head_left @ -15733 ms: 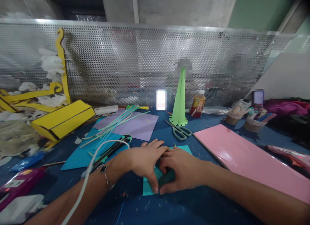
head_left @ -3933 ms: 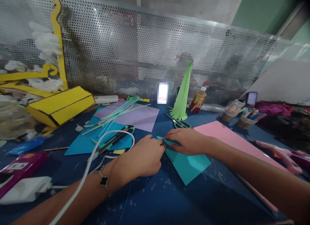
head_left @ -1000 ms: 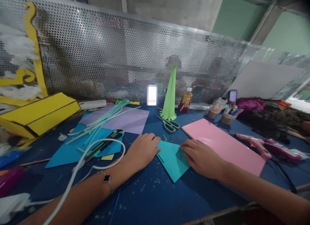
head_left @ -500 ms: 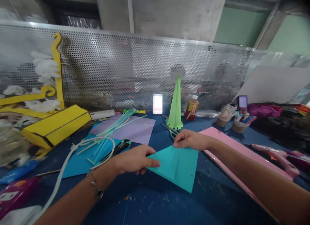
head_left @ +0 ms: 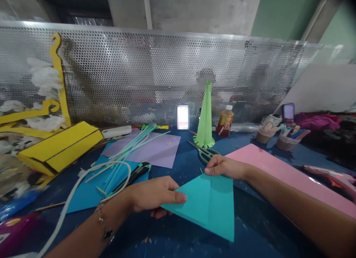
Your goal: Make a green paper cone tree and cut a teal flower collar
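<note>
Through the head camera, taking twelve o'clock as straight ahead, I had the teal paper sheet [head_left: 207, 209] at about six o'clock, between the two forearms and above the dark blue bench [head_left: 178, 239]. It showed as a triangle with a faint crease running down from its upper edge, one corner pointing toward nine o'clock and another toward five. Its long axis ran roughly across my view, from that left corner toward the right.

My left hand [head_left: 155, 194] came in from about seven o'clock, its fingers closed on the left corner, with one finger seeming to lie under the paper. My right hand [head_left: 225, 167] came in from about three o'clock, its fingers pinched on the upper edge near the crease, making it the nearer hand to the sheet's middle. I could not tell whether the sheet was touching the bench.

Just beyond the right hand, at about twelve o'clock, lay green-handled scissors [head_left: 204, 154], with a pink sheet [head_left: 278, 169] at two o'clock. At ten o'clock, a blue sheet [head_left: 91, 195] carried a utility knife [head_left: 133, 176] and green straws [head_left: 125, 154], with a white cable [head_left: 83, 178] looping across it.
</note>
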A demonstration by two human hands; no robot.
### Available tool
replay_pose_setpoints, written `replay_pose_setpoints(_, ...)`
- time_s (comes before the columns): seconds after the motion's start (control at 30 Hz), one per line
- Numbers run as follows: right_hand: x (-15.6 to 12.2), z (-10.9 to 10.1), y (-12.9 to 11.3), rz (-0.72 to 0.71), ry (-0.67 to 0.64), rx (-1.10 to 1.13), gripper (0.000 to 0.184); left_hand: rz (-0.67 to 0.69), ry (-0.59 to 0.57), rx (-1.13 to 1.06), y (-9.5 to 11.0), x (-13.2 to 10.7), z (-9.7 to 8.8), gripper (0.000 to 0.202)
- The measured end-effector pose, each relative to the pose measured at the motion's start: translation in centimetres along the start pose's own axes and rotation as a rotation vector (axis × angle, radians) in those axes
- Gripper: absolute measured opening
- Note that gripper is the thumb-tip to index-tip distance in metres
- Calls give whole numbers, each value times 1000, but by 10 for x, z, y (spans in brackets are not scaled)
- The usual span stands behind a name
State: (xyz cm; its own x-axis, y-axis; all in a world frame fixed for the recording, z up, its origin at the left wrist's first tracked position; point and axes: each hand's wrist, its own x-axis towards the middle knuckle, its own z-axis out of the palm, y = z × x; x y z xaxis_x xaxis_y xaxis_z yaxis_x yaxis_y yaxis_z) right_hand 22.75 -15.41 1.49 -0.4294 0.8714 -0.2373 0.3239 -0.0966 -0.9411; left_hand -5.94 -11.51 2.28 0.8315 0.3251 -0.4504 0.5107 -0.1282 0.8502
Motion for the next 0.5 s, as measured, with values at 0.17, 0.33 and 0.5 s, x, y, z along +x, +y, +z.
replay_pose_setpoints(0.17,-6,1,1,65,39,18,63,-16,4,-31,-2,1,0,58)
replay_pose_setpoints(0.33,-10,2,-1,21,-28,57,59,-9,-114,0,-4,0,-1,53)
replay_pose_setpoints(0.5,-12,3,-1,-58,26,198,63,113,-231,-161,-5,-7,-6,47)
